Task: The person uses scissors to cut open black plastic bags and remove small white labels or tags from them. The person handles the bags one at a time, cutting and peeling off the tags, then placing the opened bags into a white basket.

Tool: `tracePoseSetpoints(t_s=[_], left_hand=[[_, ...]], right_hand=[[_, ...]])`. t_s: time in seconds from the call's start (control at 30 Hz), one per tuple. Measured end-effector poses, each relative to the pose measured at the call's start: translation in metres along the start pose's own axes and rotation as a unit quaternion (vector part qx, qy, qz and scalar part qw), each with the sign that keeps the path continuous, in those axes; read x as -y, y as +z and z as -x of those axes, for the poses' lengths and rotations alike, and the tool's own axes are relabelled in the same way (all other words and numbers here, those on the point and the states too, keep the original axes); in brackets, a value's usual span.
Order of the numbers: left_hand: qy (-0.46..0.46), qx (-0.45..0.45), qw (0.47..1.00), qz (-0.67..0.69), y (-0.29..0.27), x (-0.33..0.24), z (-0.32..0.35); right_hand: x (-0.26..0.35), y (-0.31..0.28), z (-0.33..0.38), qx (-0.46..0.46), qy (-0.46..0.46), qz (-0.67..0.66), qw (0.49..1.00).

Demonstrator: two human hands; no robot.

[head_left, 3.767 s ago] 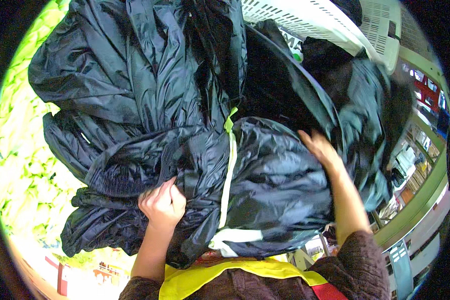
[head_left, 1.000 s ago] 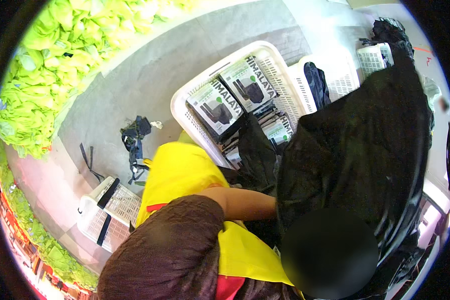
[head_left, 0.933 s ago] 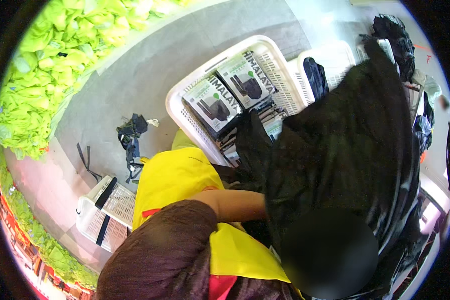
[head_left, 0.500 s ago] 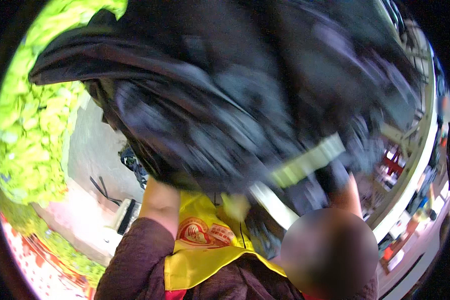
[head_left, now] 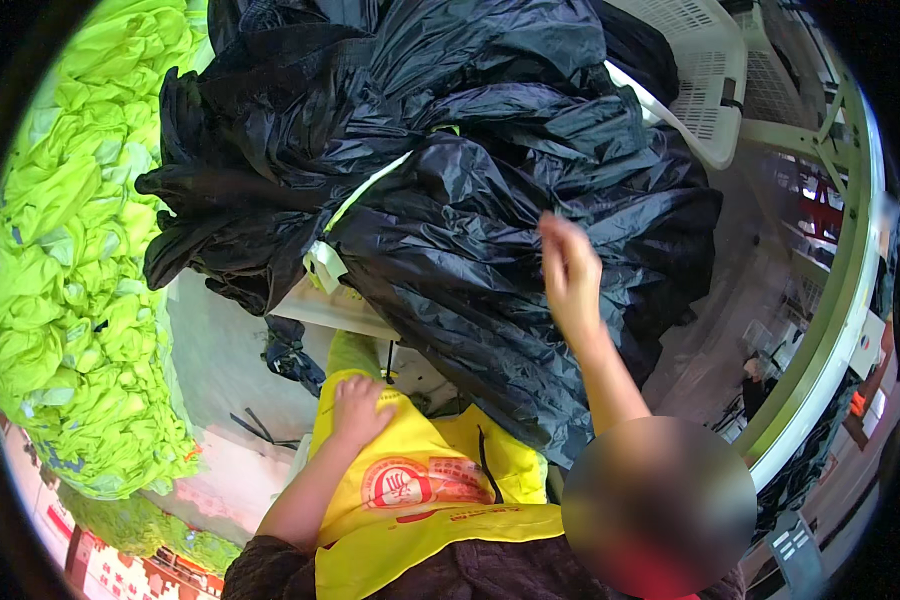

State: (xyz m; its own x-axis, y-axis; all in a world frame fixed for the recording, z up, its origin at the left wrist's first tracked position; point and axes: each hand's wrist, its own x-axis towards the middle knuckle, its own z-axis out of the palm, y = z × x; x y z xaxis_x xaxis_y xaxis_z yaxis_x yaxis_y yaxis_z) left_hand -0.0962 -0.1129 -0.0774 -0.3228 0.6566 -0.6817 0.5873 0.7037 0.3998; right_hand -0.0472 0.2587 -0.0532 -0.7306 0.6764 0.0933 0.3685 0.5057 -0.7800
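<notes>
A heap of bright yellow-green garments (head_left: pixel 70 300) fills the left edge. Beside it, the person's left hand (head_left: pixel 358 408) rests flat and open on a yellow apron (head_left: pixel 420 490) at the lap, gripping nothing. Above it, a black jacket (head_left: pixel 490 260) with a pale yellow-green zip strip (head_left: pixel 365 195) lies spread over the desk (head_left: pixel 330 308), atop a mound of more black garments (head_left: pixel 300 100). The right hand (head_left: pixel 570 275) hovers loosely open, fingers together, just over the jacket's rumpled shell. A white plastic basket (head_left: pixel 700 90) sits upper right. The jacket looks laid out but unsmoothed and unfolded; judging by the piles, much remains to handle.
</notes>
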Motion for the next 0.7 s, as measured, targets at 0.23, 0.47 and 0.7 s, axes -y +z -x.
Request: tracePoseSetpoints(t_s=[0.23, 0.47, 0.7], left_hand=[[0.247, 0.283, 0.917, -0.135, 0.072, -0.007, 0.086], [-0.004, 0.451, 0.891, -0.045, 0.153, -0.014, -0.008], [0.051, 0.382, 0.919, -0.083, 0.191, -0.001, -0.040]], right_hand=[[0.050, 0.036, 0.250, 0.506, 0.407, -0.245, 0.720], [-0.140, 0.014, 0.223, 0.268, 0.374, 0.082, 0.884], [-0.164, 0.035, 0.262, 0.330, 0.186, 0.297, 0.876]])
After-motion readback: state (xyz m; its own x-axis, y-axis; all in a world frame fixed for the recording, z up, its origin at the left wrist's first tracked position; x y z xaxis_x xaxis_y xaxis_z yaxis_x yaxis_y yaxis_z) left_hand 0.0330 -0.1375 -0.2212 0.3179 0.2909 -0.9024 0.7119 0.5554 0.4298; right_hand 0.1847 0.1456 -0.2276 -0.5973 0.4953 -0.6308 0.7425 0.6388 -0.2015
